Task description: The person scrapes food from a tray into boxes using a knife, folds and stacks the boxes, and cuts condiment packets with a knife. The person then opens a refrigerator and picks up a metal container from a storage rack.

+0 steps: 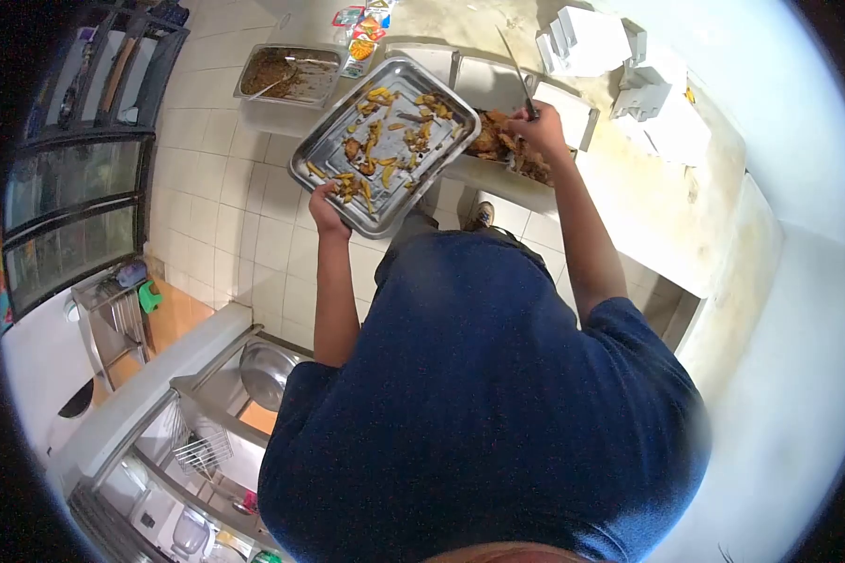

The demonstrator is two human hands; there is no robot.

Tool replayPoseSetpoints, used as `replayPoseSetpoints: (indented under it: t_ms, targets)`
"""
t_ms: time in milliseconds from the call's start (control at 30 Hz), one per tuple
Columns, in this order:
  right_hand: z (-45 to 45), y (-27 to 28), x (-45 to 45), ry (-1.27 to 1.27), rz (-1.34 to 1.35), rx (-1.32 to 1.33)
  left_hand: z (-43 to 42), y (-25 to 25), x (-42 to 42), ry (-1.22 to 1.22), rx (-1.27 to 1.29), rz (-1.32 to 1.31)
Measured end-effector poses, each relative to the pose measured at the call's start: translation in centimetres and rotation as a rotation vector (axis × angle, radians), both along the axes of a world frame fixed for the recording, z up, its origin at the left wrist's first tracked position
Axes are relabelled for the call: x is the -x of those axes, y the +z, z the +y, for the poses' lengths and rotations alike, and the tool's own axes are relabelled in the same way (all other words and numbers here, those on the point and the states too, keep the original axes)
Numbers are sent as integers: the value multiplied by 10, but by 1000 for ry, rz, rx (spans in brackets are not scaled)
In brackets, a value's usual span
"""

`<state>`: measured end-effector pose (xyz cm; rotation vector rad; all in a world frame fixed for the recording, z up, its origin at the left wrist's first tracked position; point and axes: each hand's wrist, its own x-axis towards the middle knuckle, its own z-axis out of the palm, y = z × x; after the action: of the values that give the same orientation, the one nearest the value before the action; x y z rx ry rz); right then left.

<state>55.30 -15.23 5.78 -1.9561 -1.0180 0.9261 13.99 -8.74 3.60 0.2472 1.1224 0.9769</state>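
My left hand [327, 208] grips the lower left edge of a rectangular metal tray [396, 117], which is tilted and holds scattered yellow and brown food pieces. In my right hand [543, 127] is a knife [516, 66] with a dark handle, its blade pointing up and away. That hand is over a container of browned food [494, 139], just right of the tray; the tray hides part of the container.
On the counter [667, 211] are white boxes [591, 42] at the upper right and colourful packets [361, 49] at the top. A container of dark food [286, 75] with a utensil stands left. Metal racks [202, 450] are lower left.
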Motion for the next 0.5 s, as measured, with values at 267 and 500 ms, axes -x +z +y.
replayPoseSetpoints:
  t_ms: [267, 500]
  targets:
    - [3, -53, -18, -58, -220, 82, 1, -12, 18, 33, 0, -14]
    - [44, 6, 100, 224, -9, -127, -1, -7, 18, 2, -29, -87]
